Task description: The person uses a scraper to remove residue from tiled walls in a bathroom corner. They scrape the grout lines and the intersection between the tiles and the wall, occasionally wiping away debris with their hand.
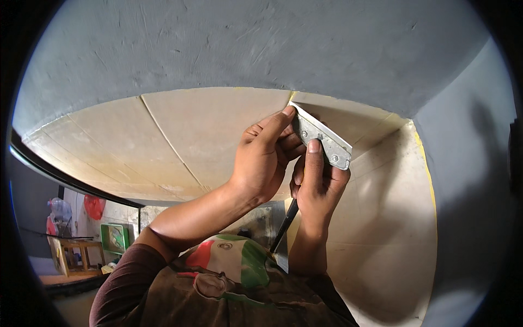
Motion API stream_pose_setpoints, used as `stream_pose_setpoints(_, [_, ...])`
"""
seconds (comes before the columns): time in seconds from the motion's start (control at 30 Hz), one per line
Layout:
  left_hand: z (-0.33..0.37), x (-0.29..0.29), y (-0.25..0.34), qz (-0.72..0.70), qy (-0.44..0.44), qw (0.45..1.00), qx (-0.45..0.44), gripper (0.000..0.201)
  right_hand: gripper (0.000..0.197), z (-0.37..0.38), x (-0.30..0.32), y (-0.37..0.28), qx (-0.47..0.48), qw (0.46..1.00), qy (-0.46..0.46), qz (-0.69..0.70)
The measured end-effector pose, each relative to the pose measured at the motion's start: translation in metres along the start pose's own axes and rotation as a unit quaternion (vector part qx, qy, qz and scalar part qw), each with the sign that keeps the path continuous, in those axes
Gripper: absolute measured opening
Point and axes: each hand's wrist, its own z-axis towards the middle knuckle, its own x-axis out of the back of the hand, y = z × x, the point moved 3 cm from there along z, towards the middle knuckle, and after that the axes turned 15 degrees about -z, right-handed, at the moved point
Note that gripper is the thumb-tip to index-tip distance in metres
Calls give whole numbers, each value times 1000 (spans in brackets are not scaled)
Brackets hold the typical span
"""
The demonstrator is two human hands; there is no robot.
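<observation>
A long-handled scraper is held up before the tiled wall, its wide grey metal head [326, 146] tilted down to the right. Two screws sit in the head, and a pale straight blade strip runs along its upper edge. My left hand [261, 147] pinches the upper left end of the head between thumb and fingers; the other fingers curl behind it. My right hand [318, 188] is closed around the scraper just below the head, thumb pressed on the metal face. The dark handle [284, 224] slants down to the left from under my right hand.
A rough grey painted wall [245, 43] meets beige tiles [180, 125] ahead; more tiles [381, 229] and grey wall [468, 180] stand right. Yellow lines the right edge. Past a dark curved edge at left are a wooden stool [81, 253], green crate [114, 238] and red bag [94, 206].
</observation>
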Motion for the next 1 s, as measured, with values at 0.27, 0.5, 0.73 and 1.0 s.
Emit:
stream_pose_setpoints(0.27, [-2,-12,1,20,34,999,-8,30,17,1,2,3,-8,1000,0,6])
stream_pose_setpoints(0.5, [-2,-25,-1,-33,79,996,-25,38,17,5,4,7,-10,1000,10,17])
stream_pose_setpoints(0.73, [-1,-18,0,-27,63,997,-47,39,17,8,3,2,-26,999,-18,26])
stream_pose_setpoints(1.0, [-1,-21,0,-25,78,996,-45,40,18,6,3,4,-40,998,-15,36])
